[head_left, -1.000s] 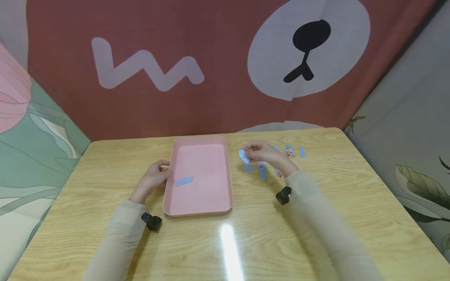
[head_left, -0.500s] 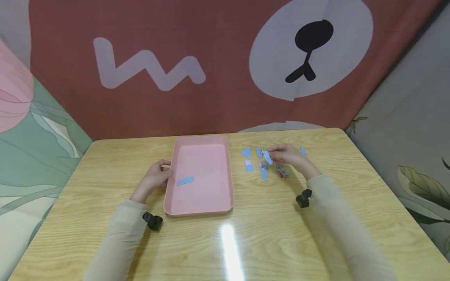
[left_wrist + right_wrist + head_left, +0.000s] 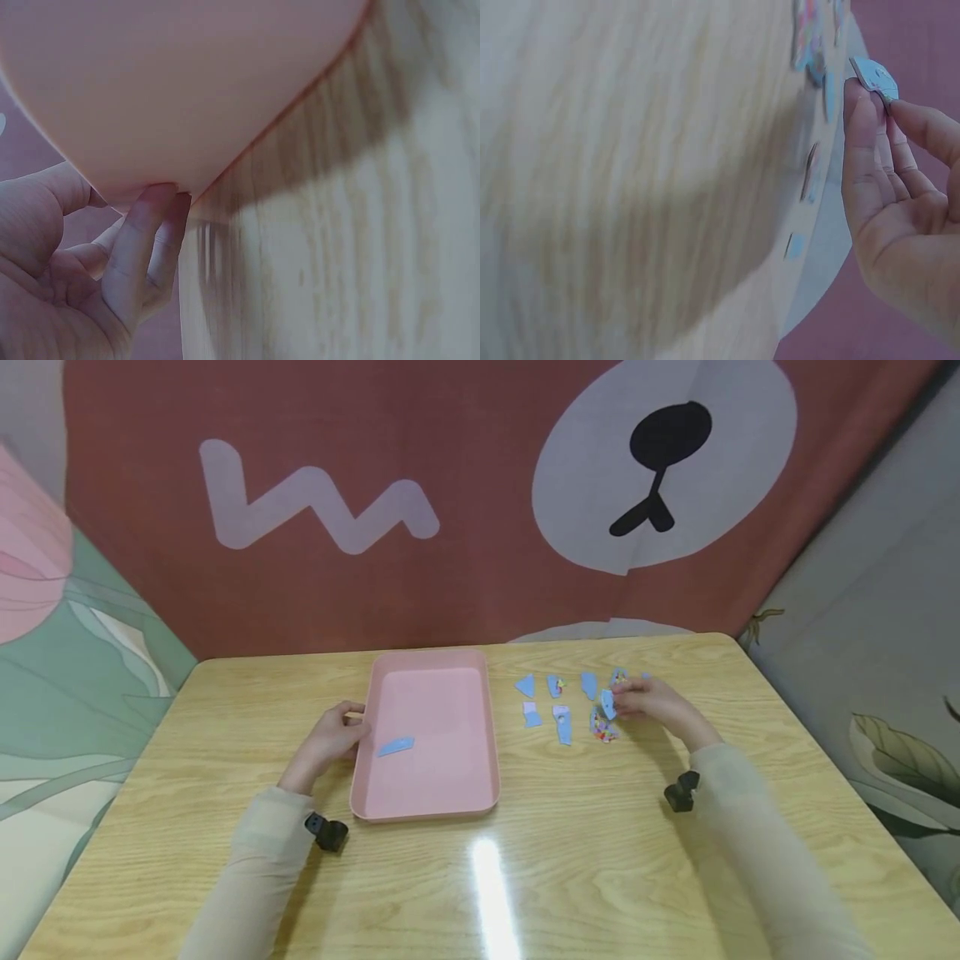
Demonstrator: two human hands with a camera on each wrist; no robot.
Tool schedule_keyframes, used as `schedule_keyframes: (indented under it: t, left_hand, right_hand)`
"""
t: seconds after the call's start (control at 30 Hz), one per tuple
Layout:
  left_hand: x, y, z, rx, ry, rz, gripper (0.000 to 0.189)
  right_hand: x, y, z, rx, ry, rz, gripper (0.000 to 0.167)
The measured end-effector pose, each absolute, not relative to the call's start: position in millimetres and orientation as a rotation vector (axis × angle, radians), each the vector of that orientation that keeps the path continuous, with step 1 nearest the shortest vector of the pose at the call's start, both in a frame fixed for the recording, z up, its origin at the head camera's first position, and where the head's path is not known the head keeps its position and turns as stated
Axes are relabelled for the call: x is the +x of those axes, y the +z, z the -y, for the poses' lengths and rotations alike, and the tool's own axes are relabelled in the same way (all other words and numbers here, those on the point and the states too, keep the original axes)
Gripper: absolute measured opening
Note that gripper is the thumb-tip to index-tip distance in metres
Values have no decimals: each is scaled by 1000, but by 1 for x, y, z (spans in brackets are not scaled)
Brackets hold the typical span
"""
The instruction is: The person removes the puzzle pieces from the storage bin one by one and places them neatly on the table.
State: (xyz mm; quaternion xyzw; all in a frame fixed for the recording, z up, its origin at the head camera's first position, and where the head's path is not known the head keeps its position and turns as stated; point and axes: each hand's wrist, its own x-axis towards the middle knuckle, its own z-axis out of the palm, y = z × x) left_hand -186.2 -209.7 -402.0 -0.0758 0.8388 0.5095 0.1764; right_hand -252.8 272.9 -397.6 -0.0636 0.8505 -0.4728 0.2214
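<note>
My right hand (image 3: pixel 660 703) pinches a flat light-blue puzzle piece (image 3: pixel 607 704) between thumb and fingers, above the right side of the table. In the right wrist view that piece (image 3: pixel 876 78) stands out past the fingertips. Loose pieces lie below and to the left, among them a multicoloured one (image 3: pixel 603 727) and a blue triangular one (image 3: pixel 525 686). At the left edge of the pink tray (image 3: pixel 427 693), my left hand (image 3: pixel 330 739) grips the wall, with the fingers on its outer side (image 3: pixel 142 247). One narrow blue piece (image 3: pixel 395 747) lies inside the tray.
The wooden table (image 3: pixel 570 860) ends at a red-brown curtain (image 3: pixel 480 585) printed with a bear face. Several more pieces sit in two rough rows right of the tray, including a blue one (image 3: pixel 588 685) and a long blue one (image 3: pixel 562 727).
My right hand has carried the blue piece rightward, from near the tray's right side to the right end of the loose pieces. The left hand and tray have stayed in place.
</note>
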Motion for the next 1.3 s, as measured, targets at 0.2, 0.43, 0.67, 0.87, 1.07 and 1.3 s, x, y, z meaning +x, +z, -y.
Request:
schedule_keyframes:
  t: [0.2, 0.43, 0.67, 0.87, 1.07, 1.3]
  left_hand:
    - [-186, -403, 210, -209, 1454, -2372, 50]
    - [-187, -403, 211, -193, 1470, -2366, 50]
    - [-187, -402, 211, -197, 1463, -2372, 52]
    - [-188, -402, 210, -203, 1456, -2370, 53]
    - [-188, -400, 209, -201, 1469, -2350, 52]
    - [-186, -400, 210, -202, 1478, -2351, 51]
  right_hand:
    - [-250, -403, -290, -154, -1350, -2326, 47]
    - [-248, -405, -299, -121, -1346, -2303, 48]
    - [-247, -406, -302, -90, -1334, -2297, 48]
    - [-245, -407, -304, -57, -1313, -2312, 46]
    - [-244, -405, -303, -17, -1338, -2290, 45]
    - [-245, -407, -301, -1, -1332, -2306, 45]
